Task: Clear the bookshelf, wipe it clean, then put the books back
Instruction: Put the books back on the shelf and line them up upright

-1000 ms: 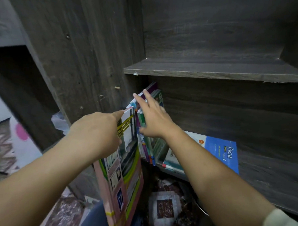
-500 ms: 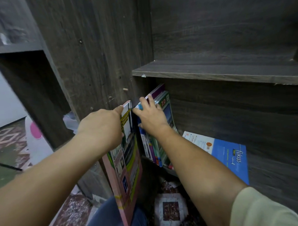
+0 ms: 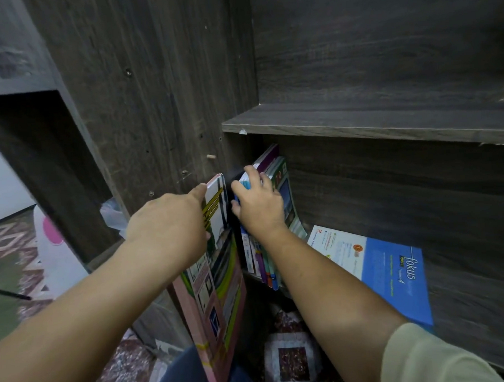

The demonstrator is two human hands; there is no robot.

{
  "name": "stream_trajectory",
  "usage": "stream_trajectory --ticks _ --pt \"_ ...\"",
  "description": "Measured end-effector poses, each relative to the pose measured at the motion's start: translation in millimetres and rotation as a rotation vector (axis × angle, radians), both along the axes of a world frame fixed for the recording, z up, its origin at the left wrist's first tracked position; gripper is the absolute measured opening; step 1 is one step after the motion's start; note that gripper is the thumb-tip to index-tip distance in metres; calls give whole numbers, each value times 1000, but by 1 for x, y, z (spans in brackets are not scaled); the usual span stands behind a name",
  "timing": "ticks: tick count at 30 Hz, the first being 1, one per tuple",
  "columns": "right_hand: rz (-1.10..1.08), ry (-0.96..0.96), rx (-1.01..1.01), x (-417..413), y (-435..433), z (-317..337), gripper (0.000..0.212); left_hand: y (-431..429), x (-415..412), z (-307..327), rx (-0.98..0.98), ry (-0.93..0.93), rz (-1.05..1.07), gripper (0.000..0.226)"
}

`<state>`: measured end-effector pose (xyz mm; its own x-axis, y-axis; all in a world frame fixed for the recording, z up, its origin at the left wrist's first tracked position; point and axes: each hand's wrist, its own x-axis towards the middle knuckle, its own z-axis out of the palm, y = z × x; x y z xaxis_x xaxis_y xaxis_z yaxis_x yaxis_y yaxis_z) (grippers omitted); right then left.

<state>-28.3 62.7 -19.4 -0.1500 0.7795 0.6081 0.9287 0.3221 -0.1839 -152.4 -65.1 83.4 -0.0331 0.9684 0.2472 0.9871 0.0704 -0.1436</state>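
Books: the upright row [image 3: 259,262] stood at the left end of the bookshelf [image 3: 357,119], on its lower board, spines facing you.
Pink book [image 3: 220,293]: just left of the row and mostly out in front of it, long axis running steeply up, top corner at the dark gap beside the row.
Left hand [image 3: 168,223]: you clutched the pink book near its top, fingers wrapped round its edge.
Right hand [image 3: 260,207]: fingers hooked over the row's tops, holding it rightward.
Blue book [image 3: 393,277]: flat, right of the row.
Coming move: probably straight in, left of the row; left hand nearer.
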Motion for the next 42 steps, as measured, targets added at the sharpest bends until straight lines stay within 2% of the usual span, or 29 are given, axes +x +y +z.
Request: stream_trajectory --ticks 8,12,14,17,19,20,22,24,27,35,39,42 --pt "-1 112 73 15 2 -6 36 30 7 1 84 6 -64 76" --pt "46 45 53 25 -3 -3 36 73 17 -11 104 10 -121 74" --pt "149 -14 15 34 -5 -1 50 90 24 -26 110 8 -169 71" --pt "270 92 -90 56 -10 0 90 105 35 -38 162 -70 -214 71" --pt "292 141 -158 73 -14 -6 105 102 35 -39 285 -74 -279 76" --pt "290 142 -196 81 -15 -10 108 98 32 -40 360 -15 -293 80" --pt "284 125 -270 93 -15 -18 109 77 23 -50 447 142 -201 94" --pt "292 114 -319 99 -14 -23 108 55 12 -72 411 302 -42 105" --pt "306 117 -326 99 -12 -23 107 48 -1 -94 451 464 16 89" --pt "281 -71 -288 92 -2 -2 103 94 6 -90 471 568 15 92" --pt "231 -38 -332 83 -3 0 98 114 20 -86 480 610 -19 67" --pt "231 15 -370 79 -6 3 96 109 26 -79 436 512 -54 62"
